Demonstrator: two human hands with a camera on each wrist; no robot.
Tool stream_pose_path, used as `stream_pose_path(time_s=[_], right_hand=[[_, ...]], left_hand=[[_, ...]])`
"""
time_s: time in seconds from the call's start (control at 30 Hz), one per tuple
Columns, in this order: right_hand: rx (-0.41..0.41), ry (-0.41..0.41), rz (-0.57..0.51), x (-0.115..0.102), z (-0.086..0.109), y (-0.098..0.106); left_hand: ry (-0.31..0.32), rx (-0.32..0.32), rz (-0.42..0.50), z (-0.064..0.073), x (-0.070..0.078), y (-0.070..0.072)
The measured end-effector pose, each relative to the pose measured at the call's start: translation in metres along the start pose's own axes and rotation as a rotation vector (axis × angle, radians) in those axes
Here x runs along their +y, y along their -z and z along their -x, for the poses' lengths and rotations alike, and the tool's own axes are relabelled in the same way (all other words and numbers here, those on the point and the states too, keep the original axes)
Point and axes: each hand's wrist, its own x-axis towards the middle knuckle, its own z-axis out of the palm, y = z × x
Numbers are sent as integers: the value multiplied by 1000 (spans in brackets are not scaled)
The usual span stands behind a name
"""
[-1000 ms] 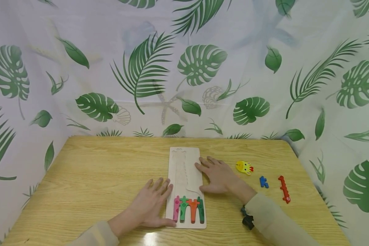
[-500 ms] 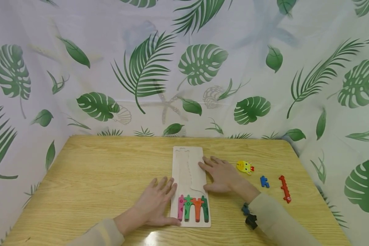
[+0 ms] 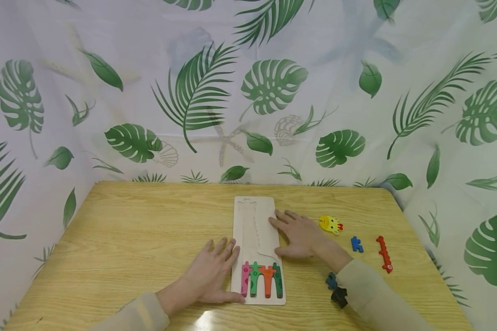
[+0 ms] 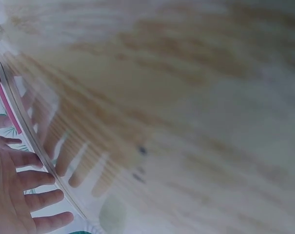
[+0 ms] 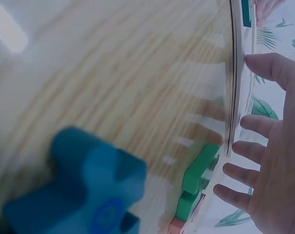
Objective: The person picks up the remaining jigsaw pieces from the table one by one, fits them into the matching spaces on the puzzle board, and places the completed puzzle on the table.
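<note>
A pale wooden puzzle board (image 3: 269, 211) lies lengthwise on the table. Its near end holds a pink piece (image 3: 245, 278), a green piece (image 3: 254, 281), an orange piece (image 3: 267, 282) and a dark green piece (image 3: 277, 281), set side by side like legs. Above them the long recess shows bare wood. My left hand (image 3: 209, 276) rests at the board's left edge, fingers spread, thumb at the near corner. Along the right edge lies my right hand (image 3: 300, 236), its fingers also spread and fairly straight. In the right wrist view the thumb and fingertips of the right hand (image 5: 271, 146) meet the board's side.
Right of the right hand lie a yellow giraffe-head piece (image 3: 330, 224), a blue piece (image 3: 356, 244) and a long red piece (image 3: 384, 254). A dark blue piece (image 3: 331, 280) sits by the right sleeve. Green pieces (image 5: 198, 170) show beyond the right fingers. A leaf-printed cloth (image 3: 273, 92) backs the table.
The board and both hands have shifted slightly to the right in the head view, mostly in the first half second. The loose pieces stay where they lie.
</note>
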Motion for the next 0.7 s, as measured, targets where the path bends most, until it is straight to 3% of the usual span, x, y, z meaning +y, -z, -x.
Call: stream_pose_path(time_s=[0.27,0.7], right_hand=[[72,-16,-22,2,5,0],[260,-32,84,23,18,-4]], left_hand=[[-3,-5,-15,0,0,0],[-9,5,-38,0,-1,2]])
